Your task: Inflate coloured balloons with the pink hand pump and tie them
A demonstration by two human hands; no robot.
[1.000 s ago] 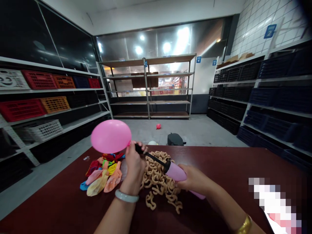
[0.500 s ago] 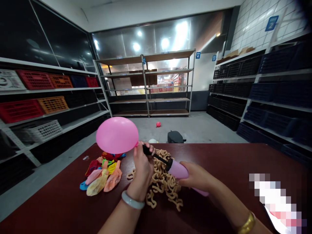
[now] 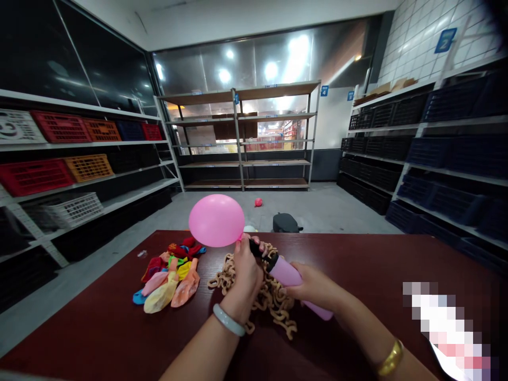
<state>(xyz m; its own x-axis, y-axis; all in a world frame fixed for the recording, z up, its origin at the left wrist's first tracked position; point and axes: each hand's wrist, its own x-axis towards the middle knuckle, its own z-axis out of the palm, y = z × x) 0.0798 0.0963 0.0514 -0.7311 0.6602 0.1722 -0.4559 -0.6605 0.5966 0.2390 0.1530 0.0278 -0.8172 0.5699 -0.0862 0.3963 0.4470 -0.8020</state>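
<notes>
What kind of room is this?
Probably a storeroom: there are red crates on the left, dark crates on the right, and a tall shelf rack at the back.

The left forearm, bare, rises from the lower edge and slants rightward; the left hand is closed in a grip, its fingers curled round the far side. The right forearm, also bare, slants leftward; the right hand, likewise closed, lies slightly lower, near the left but apart from it.

Pink balloon, lilac-and-black pump, maroon table
</notes>
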